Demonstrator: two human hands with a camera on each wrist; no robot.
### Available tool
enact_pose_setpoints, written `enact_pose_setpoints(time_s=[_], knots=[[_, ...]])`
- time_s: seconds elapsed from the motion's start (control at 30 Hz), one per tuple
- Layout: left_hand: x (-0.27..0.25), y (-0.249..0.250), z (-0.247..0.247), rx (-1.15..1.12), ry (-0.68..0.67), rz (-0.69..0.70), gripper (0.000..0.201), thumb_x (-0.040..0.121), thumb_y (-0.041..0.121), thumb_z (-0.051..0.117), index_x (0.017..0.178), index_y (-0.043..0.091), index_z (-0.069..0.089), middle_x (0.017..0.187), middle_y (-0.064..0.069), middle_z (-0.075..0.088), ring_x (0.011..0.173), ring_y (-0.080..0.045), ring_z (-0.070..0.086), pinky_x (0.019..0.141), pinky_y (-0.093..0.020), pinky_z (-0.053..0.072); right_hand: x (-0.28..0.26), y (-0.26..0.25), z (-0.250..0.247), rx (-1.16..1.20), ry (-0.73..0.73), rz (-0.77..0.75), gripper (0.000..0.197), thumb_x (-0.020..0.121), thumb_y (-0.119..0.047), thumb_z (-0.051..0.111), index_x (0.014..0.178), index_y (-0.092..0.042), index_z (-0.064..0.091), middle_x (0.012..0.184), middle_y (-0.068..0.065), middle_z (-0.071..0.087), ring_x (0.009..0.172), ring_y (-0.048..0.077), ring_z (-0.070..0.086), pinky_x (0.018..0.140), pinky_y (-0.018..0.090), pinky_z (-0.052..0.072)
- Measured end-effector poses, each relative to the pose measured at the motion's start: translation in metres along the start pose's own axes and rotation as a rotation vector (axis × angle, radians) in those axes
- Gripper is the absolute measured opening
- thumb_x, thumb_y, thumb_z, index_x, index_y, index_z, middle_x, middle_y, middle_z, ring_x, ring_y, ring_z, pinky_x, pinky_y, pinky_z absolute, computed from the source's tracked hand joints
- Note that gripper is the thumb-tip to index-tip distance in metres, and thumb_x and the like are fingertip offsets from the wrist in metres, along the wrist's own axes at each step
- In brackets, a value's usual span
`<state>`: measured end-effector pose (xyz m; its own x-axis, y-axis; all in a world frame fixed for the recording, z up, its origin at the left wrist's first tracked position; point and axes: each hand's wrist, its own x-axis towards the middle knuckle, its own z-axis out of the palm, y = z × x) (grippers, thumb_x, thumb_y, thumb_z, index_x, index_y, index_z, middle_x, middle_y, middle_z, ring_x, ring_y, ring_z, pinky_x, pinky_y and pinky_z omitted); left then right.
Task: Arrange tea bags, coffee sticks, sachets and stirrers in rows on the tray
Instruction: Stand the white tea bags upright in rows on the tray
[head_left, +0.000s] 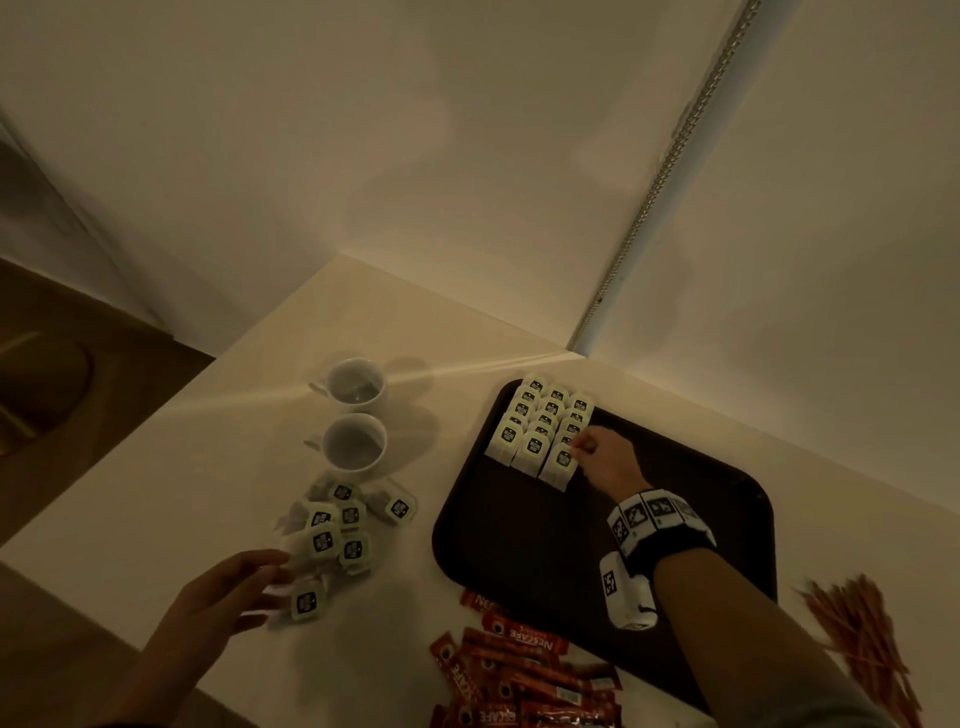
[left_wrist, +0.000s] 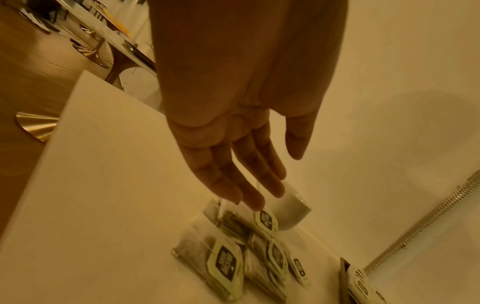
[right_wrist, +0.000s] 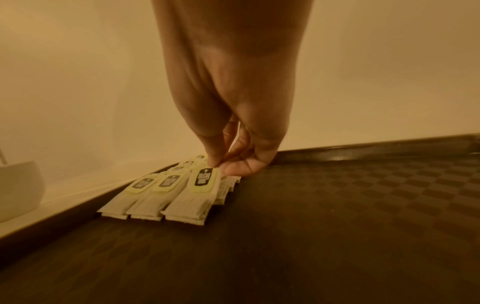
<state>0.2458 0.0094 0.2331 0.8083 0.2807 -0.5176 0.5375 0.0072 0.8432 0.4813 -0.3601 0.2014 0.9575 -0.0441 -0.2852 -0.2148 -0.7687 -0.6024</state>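
A dark brown tray (head_left: 519, 561) lies on the right of the white table. Three rows of overlapping tea bags (head_left: 537, 423) fill its far left corner. My right hand (head_left: 586, 448) reaches over the tray and pinches the top of the front tea bag (head_left: 562, 462) in the right-hand row; in the right wrist view, thumb and forefinger (right_wrist: 217, 164) meet at that bag's tag (right_wrist: 205, 179). My left hand (head_left: 270, 579) hovers open, fingers straight (left_wrist: 249, 197), just above a loose pile of tea bags (head_left: 337, 525) (left_wrist: 228, 259). Red coffee sticks (head_left: 519, 670) lie by the tray's near edge. Orange stirrers (head_left: 862, 634) lie to its right.
Two white cups (head_left: 358, 387) (head_left: 356, 441) stand behind the loose pile, left of the tray. Walls meet in a corner right behind the table. The table's left edge drops to a wooden floor. Most of the tray's dark patterned surface (right_wrist: 324, 226) is bare.
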Motion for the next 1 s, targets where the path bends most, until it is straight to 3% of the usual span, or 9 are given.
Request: enact_pose_setpoints(time_s=[0.17,0.3,0.37,0.5,0.6,0.7,0.8,0.9,1.0], knots=[[-0.002,-0.001,-0.002,-0.002,0.017,-0.006,0.020,0.097,0.004,0.046,0.105,0.001,0.064,0.099,-0.022,0.067,0.080,-0.034,0.061,0.071,-0.034,0.044,0.001,-0.005,0.001,-0.040,0.016,-0.011,0.017,0.088,-0.013,0.062,0.104,-0.007,0.061,0.108,0.011,0.061,0.098,0.020,0.057,0.081,0.024,0.043],[-0.003,-0.001,-0.006,-0.008,0.018,0.008,0.019,0.096,0.006,0.047,0.102,0.005,0.066,0.095,-0.016,0.070,0.083,-0.033,0.062,0.072,-0.036,0.046,-0.016,-0.037,0.012,0.003,0.078,-0.176,0.015,0.087,-0.017,0.063,0.101,-0.013,0.061,0.104,0.006,0.055,0.092,0.017,0.053,0.078,0.026,0.043],[0.000,-0.002,-0.006,0.068,0.040,0.058,0.015,0.094,0.005,0.053,0.098,0.010,0.066,0.091,-0.010,0.070,0.083,-0.031,0.063,0.070,-0.033,0.047,-0.034,-0.061,0.026,0.020,0.005,-0.295,0.012,0.087,-0.016,0.062,0.099,-0.015,0.062,0.098,0.001,0.054,0.084,0.009,0.051,0.071,0.018,0.040],[0.012,-0.006,0.001,0.429,0.160,0.281,0.012,0.086,0.007,0.067,0.094,0.016,0.066,0.095,0.001,0.063,0.078,-0.015,0.059,0.064,-0.009,0.042,-0.077,-0.093,0.062,-0.003,-0.213,-0.519,0.009,0.086,-0.016,0.064,0.095,-0.017,0.063,0.089,-0.002,0.057,0.074,0.004,0.050,0.065,0.012,0.039],[0.029,-0.009,0.007,0.677,0.171,0.360,0.026,0.081,0.013,0.071,0.106,0.016,0.065,0.102,-0.005,0.055,0.089,-0.021,0.052,0.075,-0.018,0.040,-0.105,-0.101,0.090,-0.027,-0.349,-0.589,0.011,0.086,-0.016,0.063,0.097,-0.016,0.064,0.090,-0.001,0.058,0.075,0.009,0.053,0.066,0.013,0.041],[0.043,-0.010,0.014,0.864,0.154,0.335,0.042,0.078,0.023,0.073,0.117,0.015,0.059,0.116,-0.008,0.052,0.107,-0.029,0.047,0.087,-0.036,0.042,-0.120,-0.103,0.117,-0.061,-0.420,-0.567,0.018,0.086,-0.014,0.062,0.103,-0.012,0.063,0.096,0.003,0.057,0.082,0.013,0.052,0.072,0.017,0.041],[0.050,-0.009,0.019,1.050,0.115,0.320,0.046,0.081,0.035,0.069,0.120,0.019,0.051,0.119,-0.003,0.049,0.110,-0.026,0.046,0.084,-0.035,0.043,-0.127,-0.106,0.139,-0.099,-0.443,-0.491,0.027,0.085,-0.014,0.061,0.111,-0.010,0.058,0.104,0.004,0.052,0.087,0.012,0.049,0.078,0.020,0.041],[0.055,-0.006,0.021,1.145,0.090,0.313,0.035,0.087,0.033,0.062,0.115,0.018,0.048,0.116,-0.003,0.052,0.105,-0.026,0.050,0.081,-0.034,0.040,-0.131,-0.112,0.153,-0.051,-0.453,-0.397,0.035,0.085,-0.019,0.063,0.118,-0.010,0.054,0.115,0.007,0.053,0.091,0.012,0.049,0.078,0.020,0.041],[0.057,0.001,0.022,1.138,0.075,0.312,0.012,0.091,0.029,0.054,0.096,0.019,0.050,0.104,-0.005,0.059,0.097,-0.027,0.055,0.073,-0.032,0.035,-0.132,-0.118,0.163,-0.006,-0.452,-0.334,0.043,0.084,-0.021,0.066,0.122,-0.011,0.049,0.118,0.007,0.053,0.095,0.013,0.049,0.080,0.022,0.041]])
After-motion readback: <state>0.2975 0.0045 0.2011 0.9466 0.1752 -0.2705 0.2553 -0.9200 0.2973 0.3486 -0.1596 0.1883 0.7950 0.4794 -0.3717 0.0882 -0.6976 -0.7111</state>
